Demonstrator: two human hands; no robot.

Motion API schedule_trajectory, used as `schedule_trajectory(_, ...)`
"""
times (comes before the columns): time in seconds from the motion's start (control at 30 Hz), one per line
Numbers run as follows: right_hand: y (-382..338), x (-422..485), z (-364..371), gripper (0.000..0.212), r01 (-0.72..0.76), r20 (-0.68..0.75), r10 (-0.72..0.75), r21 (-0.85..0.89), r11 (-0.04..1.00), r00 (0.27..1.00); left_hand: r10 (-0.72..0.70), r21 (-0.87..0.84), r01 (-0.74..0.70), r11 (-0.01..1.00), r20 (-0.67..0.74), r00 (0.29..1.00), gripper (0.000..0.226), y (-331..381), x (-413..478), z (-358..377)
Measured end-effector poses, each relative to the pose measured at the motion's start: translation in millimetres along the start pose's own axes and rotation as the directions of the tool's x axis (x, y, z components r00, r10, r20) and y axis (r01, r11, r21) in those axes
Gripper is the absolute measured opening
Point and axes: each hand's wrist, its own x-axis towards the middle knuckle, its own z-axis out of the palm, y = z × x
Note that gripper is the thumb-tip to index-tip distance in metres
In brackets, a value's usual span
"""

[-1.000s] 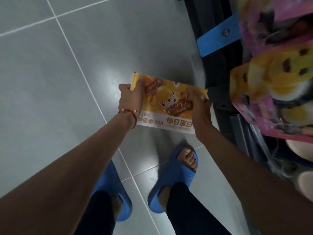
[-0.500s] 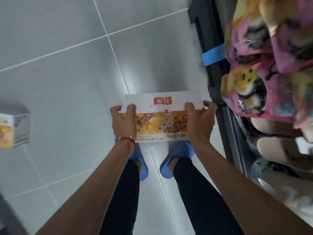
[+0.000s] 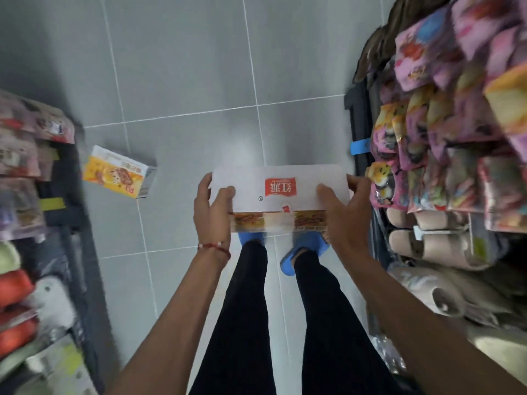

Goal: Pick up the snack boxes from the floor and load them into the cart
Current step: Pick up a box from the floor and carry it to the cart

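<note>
Spanning left grip, right grip, snack box (level)

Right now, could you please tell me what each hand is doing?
Left hand: grips the left end of the snack box.
Right hand: grips the box's right end.

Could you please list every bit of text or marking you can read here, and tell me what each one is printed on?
"红派", seen upside down: white on the red logo atop the held snack box.
"®": beside that logo, same box.
Small red tag below the logo: too small to read.
Print on the snack box on the floor: blurred.
Shelf packets: blurred, unreadable.
</note>
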Motion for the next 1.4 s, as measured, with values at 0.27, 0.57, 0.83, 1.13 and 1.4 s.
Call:
schedule_trajectory(0.27, -82.8, -70.7, -4.6, 0.029, 0.181, 0.086, -0.170, -0.132, 0.975, 0.982, 0.109, -0.063, -0.122, 0.991, -0.177, 0.978, 0.030, 44.5, -94.5, -65.6)
schedule_trajectory(0.57, -120.1, -134.7, 6.6, 0.020, 0.439, 0.444, -0.330, -0.167, 0.883, 0.833, 0.027, -0.178, -0.150, 0.973, -0.556, 0.831, 0.020, 34.0, -187.6, -125.7)
schedule_trajectory(0.83, -123.2, -227.3, 12.6, 0.040, 0.653, 0.754, -0.347, -0.140, 0.745, 0.557, -0.086, -0.318, -0.246, 0.915, -0.753, 0.652, 0.031, -15.6, -287.8, -179.8)
schedule_trajectory(1.13, -63.9, -361.5, -5.5, 0.042, 0.825, 0.937, -0.289, 0.001, 0.565, 0.196, -0.210, -0.392, -0.360, 0.847, -0.867, 0.451, 0.042, -123.8, -412.1, -240.1)
schedule_trajectory(1.4, 37.7, -510.9, -44.1, 0.034, 0.703, 0.978, -0.203, 0.176, 0.689, -0.046, -0.270, -0.359, -0.416, 0.835, -0.927, 0.259, 0.048, -244.5, -545.6, -282.4)
